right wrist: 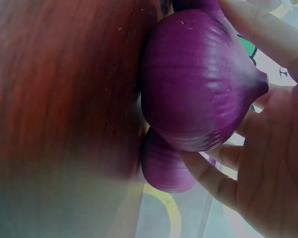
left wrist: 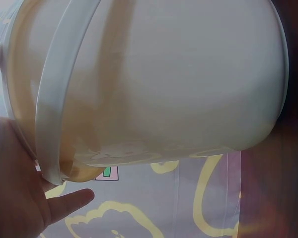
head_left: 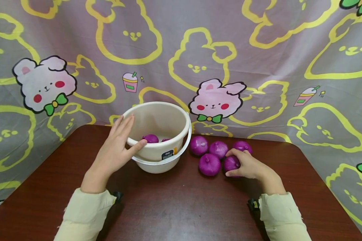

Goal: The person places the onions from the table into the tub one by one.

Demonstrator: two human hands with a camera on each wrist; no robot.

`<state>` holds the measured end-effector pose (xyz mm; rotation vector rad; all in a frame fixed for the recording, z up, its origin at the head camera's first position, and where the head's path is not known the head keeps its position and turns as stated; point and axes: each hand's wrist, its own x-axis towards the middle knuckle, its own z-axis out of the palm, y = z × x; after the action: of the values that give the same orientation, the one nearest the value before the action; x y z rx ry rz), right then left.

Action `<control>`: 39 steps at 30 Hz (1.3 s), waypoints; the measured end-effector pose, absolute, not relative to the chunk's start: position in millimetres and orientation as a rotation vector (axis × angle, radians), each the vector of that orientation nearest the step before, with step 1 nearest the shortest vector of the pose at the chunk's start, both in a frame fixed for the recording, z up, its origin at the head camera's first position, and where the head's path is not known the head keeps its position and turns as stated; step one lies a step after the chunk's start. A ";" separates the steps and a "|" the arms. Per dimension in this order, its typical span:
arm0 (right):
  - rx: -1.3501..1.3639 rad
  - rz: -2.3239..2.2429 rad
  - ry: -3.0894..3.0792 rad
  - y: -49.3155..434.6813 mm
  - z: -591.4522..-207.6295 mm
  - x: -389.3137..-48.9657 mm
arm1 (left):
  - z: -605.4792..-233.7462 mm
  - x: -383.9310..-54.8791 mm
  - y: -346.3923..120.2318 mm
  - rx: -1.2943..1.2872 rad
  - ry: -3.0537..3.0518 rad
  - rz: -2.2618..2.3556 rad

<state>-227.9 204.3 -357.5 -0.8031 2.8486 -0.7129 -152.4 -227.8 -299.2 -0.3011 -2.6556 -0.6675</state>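
My left hand (head_left: 116, 147) rests against the left rim of a cream bucket (head_left: 157, 165), its fingers fairly straight and spread, the thumb by the front rim. Inside the bucket lie a purple onion (head_left: 151, 138) and a sliver of another (head_left: 166, 140); deeper contents are hidden. My right hand (head_left: 248, 165) grips a purple onion (right wrist: 198, 82) on the table, thumb on one side and fingers on the other. In the right wrist view, a second onion (right wrist: 166, 166) shows behind it. Beside the gripped one are further onions (head_left: 209, 164), several in all.
The bucket's white handle (head_left: 185, 147) hangs down around its front and right side. Dark brown table (head_left: 181, 207) extends in front of both arms. A patterned cloth (head_left: 157, 80) hangs right behind the table's far edge and along both sides.
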 end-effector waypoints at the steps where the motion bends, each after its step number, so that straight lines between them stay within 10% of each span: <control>1: -0.817 -0.712 2.840 204.6 -357.6 -227.9 | -299.3 -152.5 -227.7 -0.300 -2.656 -0.668; 39: -0.841 -0.785 2.685 210.2 -350.8 -227.0 | -296.9 -152.0 -227.4 -0.310 -2.661 -0.666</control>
<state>-227.0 210.2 -350.8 -0.8410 2.6845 -0.7854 -152.0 -227.4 -296.9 -0.3103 -2.6613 -0.6657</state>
